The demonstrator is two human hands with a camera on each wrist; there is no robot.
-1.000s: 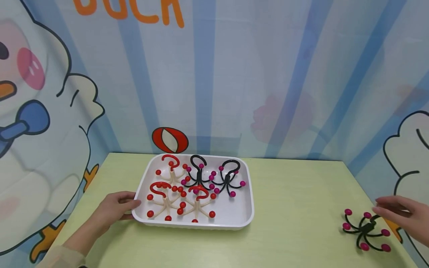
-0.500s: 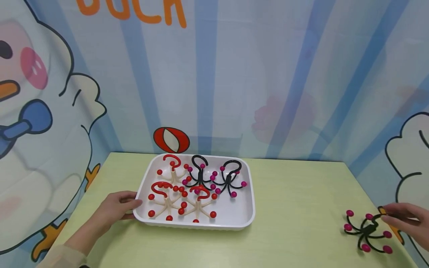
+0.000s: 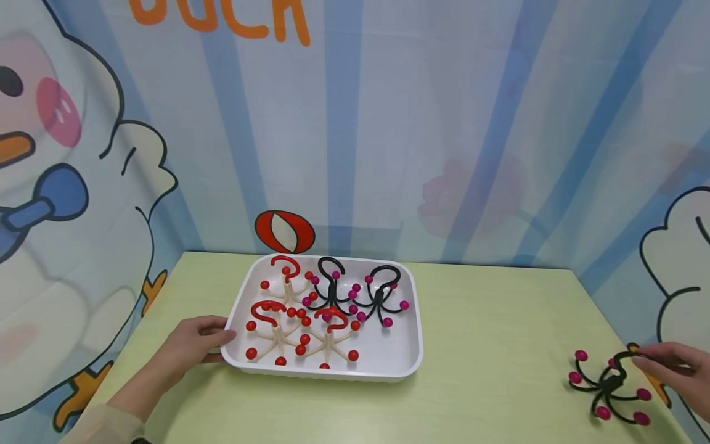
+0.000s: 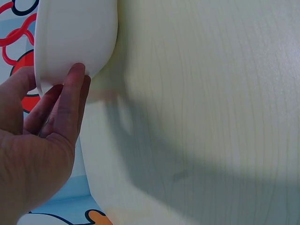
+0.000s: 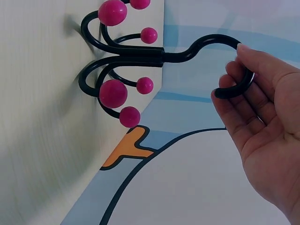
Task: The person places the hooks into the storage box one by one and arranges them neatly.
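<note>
A black multi-armed hook with magenta balls [image 3: 607,385] stands on the green table near its right front corner. My right hand [image 3: 640,361] pinches its curved top loop; the right wrist view shows the fingertips [image 5: 236,70] curled round the loop of the black hook [image 5: 136,56]. My left hand [image 3: 213,342] holds the left rim of a white tray [image 3: 413,361]. In the left wrist view its fingers [image 4: 61,103] lie against the tray's outer wall [image 4: 75,33], thumb on the far side of the rim. The tray holds three cream hooks with red balls [image 3: 277,333] and two black ones [image 3: 355,296].
The green table [image 3: 488,345] is boxed in by cartoon-printed walls at the back and both sides. The right wall stands close behind the black hook. Bare tabletop stretches between the tray and that hook.
My right hand has dropped from above the black hook onto its top loop and taken hold of it; the hook has shifted slightly. The left hand and tray stay put.
</note>
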